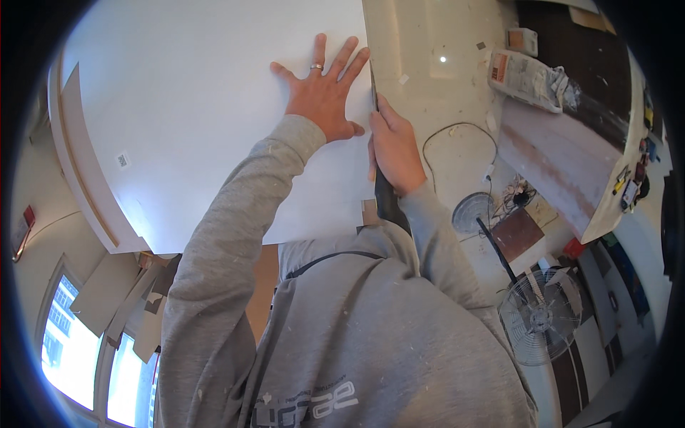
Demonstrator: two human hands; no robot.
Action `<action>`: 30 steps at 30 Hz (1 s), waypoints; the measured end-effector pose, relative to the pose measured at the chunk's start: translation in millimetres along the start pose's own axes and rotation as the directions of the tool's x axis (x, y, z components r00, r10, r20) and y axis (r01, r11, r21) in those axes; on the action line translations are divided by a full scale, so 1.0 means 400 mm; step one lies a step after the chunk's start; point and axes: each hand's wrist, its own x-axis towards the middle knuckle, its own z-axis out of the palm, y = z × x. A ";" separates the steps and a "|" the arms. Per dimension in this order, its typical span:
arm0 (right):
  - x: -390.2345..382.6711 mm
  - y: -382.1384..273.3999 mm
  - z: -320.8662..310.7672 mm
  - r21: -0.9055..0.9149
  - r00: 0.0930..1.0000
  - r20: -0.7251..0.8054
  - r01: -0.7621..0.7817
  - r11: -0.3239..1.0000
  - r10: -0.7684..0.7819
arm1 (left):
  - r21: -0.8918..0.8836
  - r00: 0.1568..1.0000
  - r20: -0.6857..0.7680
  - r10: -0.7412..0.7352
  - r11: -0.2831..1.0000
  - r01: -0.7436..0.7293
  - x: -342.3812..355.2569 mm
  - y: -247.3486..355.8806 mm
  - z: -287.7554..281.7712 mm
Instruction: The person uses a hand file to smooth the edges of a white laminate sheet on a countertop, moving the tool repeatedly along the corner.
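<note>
A large white board (193,107) lies in front of me, with a small printed label on its left part. My left hand (321,93) rests flat on it near the right edge, fingers spread wide, a ring on one finger. Along that right edge runs a narrow dark strip (386,196), whose kind I cannot make out. My right hand (398,146) is closed at this edge, just below and right of the left one. Its curled fingers are partly hidden, so what they grip does not show.
On the right, a standing fan (541,314) has its round base (474,212) on the floor near a looping cable (460,125) and tangled wires. Beyond stands a table (553,160) bearing a crumpled bag (524,80) and small tools. Board pieces (107,296) lean near windows at lower left.
</note>
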 end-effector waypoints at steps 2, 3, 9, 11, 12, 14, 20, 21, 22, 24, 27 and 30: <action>0.024 0.014 -0.013 0.020 1.000 0.003 -0.030 0.999 0.030 | 0.012 1.000 0.022 -0.011 1.000 0.010 0.004 0.005 0.001; 0.030 0.021 -0.019 0.044 0.998 0.006 -0.062 0.997 0.062 | 0.008 1.000 0.019 -0.013 1.000 0.012 0.008 0.005 0.000; -0.014 -0.026 0.002 0.031 1.000 0.019 0.015 0.999 -0.015 | 0.019 1.000 0.005 -0.002 1.000 0.002 0.002 -0.005 0.006; 0.027 -0.008 -0.003 -0.003 1.000 -0.007 -0.012 1.000 0.012 | 0.019 1.000 0.006 0.000 1.000 0.000 0.011 0.002 0.007; 0.041 0.001 -0.006 -0.031 0.999 -0.023 -0.036 0.999 0.035 | 0.016 1.000 0.002 0.002 1.000 -0.002 0.016 0.003 0.006; 0.030 0.000 -0.008 -0.016 0.999 -0.002 -0.042 0.999 0.042 | 0.029 0.999 0.029 -0.016 0.999 0.015 0.011 -0.001 0.005; -0.016 -0.008 0.013 0.004 0.998 -0.040 -0.056 0.998 0.056 | 0.028 0.998 0.066 -0.016 1.000 0.014 0.000 0.010 -0.009; -0.005 0.006 0.009 0.001 0.999 -0.019 -0.034 0.999 0.034 | 0.025 0.998 0.065 -0.011 1.000 0.009 -0.002 0.014 -0.009; 0.003 0.014 0.004 -0.001 0.999 -0.021 -0.031 1.000 0.031 | 0.031 0.997 0.075 -0.012 0.999 0.009 0.000 0.012 -0.009; 0.014 0.027 -0.010 0.033 0.996 -0.019 -0.089 0.995 0.090 | 0.035 0.997 0.082 -0.009 0.999 0.006 0.008 0.007 -0.010; -0.040 0.008 -0.001 0.029 0.999 0.009 -0.052 0.998 0.052 | 0.036 0.997 0.069 -0.035 0.999 0.032 0.004 -0.004 0.000; -0.022 0.019 -0.005 0.042 0.999 0.001 -0.043 0.998 0.043 | 0.047 1.000 0.008 -0.007 0.999 0.006 0.006 -0.004 0.017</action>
